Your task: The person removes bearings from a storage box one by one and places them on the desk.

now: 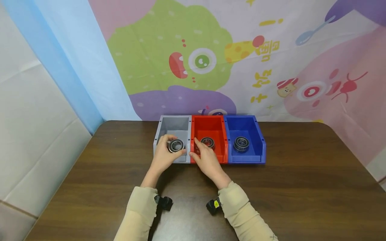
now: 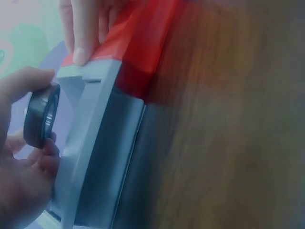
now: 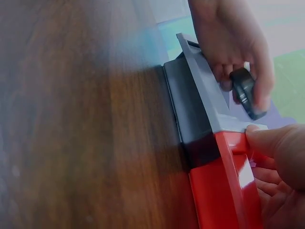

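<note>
My left hand [image 1: 164, 155] holds a ball bearing [image 1: 176, 145] between thumb and fingers, over the grey bin [image 1: 156, 137]. In the left wrist view this bearing [image 2: 42, 117] is tilted on edge above the bin's front lip. My right hand [image 1: 208, 162] is at the red bin [image 1: 224, 134], its thumb [image 3: 262, 138] resting on the rim where the red and grey bins meet. Its other fingers extend into the red bin, near a second bearing [image 1: 208, 142] that lies there partly covered by the hand. A third bearing [image 1: 241, 144] lies in the blue bin [image 1: 260, 144].
The three bins stand side by side on a brown wooden table [image 1: 301, 187], near its back edge. Behind it hangs a cartoon-printed cloth [image 1: 253, 20]. A pale wall panel [image 1: 33, 110] borders the left side. Small black cameras [image 1: 165, 203] sit at both wrists.
</note>
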The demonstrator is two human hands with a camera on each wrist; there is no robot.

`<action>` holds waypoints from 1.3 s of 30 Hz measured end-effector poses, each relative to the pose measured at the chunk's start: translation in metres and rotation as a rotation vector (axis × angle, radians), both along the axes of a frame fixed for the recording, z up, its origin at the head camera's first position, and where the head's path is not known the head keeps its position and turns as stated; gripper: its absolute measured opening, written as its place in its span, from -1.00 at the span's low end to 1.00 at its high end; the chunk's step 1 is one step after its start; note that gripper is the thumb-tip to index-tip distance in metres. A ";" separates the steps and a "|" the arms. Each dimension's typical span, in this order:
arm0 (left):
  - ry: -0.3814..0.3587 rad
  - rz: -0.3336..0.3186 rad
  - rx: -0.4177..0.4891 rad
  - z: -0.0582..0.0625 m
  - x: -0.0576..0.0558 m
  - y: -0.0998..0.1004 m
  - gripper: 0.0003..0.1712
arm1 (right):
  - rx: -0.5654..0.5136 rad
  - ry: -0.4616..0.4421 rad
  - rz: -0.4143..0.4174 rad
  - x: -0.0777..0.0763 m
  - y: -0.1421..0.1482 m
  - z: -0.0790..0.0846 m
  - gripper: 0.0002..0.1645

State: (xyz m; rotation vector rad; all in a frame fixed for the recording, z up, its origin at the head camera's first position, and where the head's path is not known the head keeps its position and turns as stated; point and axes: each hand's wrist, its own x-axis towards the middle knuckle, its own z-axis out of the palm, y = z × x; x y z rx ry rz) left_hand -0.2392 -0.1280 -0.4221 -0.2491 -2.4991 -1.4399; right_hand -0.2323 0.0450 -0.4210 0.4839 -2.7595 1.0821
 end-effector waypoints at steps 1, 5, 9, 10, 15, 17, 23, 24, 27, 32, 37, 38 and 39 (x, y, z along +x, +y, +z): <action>0.004 -0.012 0.005 0.001 0.002 -0.001 -0.44 | 0.002 0.002 0.001 0.000 0.000 0.000 -0.28; 0.017 -0.053 -0.018 0.006 0.012 -0.002 -0.46 | 0.007 0.007 0.005 0.000 0.000 0.000 -0.28; 0.021 -0.084 -0.077 0.015 0.018 -0.003 -0.46 | 0.005 0.012 0.004 -0.001 0.001 0.001 -0.29; 0.023 -0.092 -0.094 0.018 0.020 -0.004 -0.46 | 0.005 0.012 0.004 -0.001 0.001 0.001 -0.29; 0.048 -0.115 -0.202 0.029 0.028 -0.005 -0.38 | 0.006 0.007 0.004 -0.001 0.001 0.000 -0.28; 0.056 -0.120 -0.252 0.031 0.032 -0.005 -0.35 | 0.009 0.006 0.004 -0.001 0.001 0.000 -0.27; 0.050 -0.161 -0.397 0.028 0.042 -0.005 -0.47 | 0.008 0.007 -0.002 0.000 0.001 -0.001 -0.26; 0.047 -0.170 -0.414 0.027 0.044 -0.005 -0.50 | 0.005 0.008 -0.002 0.000 0.001 -0.001 -0.26; 0.044 -0.200 -0.449 0.024 0.047 -0.003 -0.54 | 0.011 0.017 0.001 0.000 0.001 -0.001 -0.27; 0.023 -0.236 -0.492 0.020 0.049 0.000 -0.57 | 0.012 0.024 0.007 0.001 0.001 -0.001 -0.27; 0.015 -0.261 -0.572 0.017 0.048 0.001 -0.54 | 0.003 0.034 0.009 0.000 0.002 -0.002 -0.28; 0.020 -0.266 -0.588 0.017 0.048 0.000 -0.53 | 0.001 0.036 0.009 0.000 0.002 -0.002 -0.28; 0.022 -0.270 -0.605 0.017 0.048 0.000 -0.53 | 0.001 0.037 0.009 -0.001 0.002 -0.002 -0.28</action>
